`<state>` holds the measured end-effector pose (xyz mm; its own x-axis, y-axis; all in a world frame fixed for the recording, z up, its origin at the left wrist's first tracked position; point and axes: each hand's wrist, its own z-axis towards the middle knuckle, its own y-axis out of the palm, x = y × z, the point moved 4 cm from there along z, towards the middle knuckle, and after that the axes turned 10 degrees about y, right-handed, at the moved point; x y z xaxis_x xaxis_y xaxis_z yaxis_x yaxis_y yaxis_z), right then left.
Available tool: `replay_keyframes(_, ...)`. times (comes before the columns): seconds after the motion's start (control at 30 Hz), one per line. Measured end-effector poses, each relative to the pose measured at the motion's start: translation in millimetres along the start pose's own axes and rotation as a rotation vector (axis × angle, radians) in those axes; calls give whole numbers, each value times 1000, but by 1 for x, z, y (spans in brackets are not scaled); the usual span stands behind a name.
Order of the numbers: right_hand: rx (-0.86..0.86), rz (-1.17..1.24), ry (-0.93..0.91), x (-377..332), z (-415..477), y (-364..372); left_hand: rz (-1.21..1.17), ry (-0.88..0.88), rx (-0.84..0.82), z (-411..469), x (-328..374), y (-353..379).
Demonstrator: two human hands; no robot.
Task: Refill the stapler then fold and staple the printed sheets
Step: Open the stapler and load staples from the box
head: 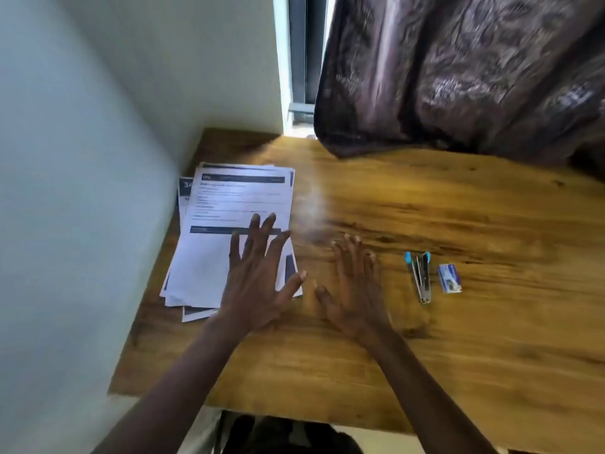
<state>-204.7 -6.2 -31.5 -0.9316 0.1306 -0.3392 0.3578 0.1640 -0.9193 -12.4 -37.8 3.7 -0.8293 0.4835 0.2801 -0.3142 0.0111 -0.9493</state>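
A loose stack of printed sheets lies at the left of the wooden table, close to the wall. My left hand is spread flat, fingers apart, over the stack's lower right corner and holds nothing. Just right of it my right hand is spread over bare wood, also with nothing in it. Further right lies a small stapler with blue tips, its top hinged open. A little blue and white staple box sits beside it on the right. Both are apart from my hands.
A pale wall runs along the table's left edge. A dark patterned curtain hangs over the back right of the table, beside a window frame. The table's near edge is below my forearms.
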Motion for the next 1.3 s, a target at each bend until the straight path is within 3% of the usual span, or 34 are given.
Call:
replay_keyframes(0.1,100,-149,-12,4,3,11,78,35,-101,-5,-9,28)
replay_keyframes(0.4,236,-242,-19,5,0,23,94,54,-83,-12,-19,54)
replay_keyframes(1.0,345,-103,-45,7,-9,17,75,118,7,-5,-25,53)
replay_keyframes(1.13,564,-54,10,10,-22,5,68,131,46,-8,-22,52)
replay_keyframes(1.23,866,-72,164,28,-36,-16,55,159,75,-9,-21,50)
replay_keyframes(1.3,953,-123,313,45,-41,-24,63,181,74,-8,-22,51)
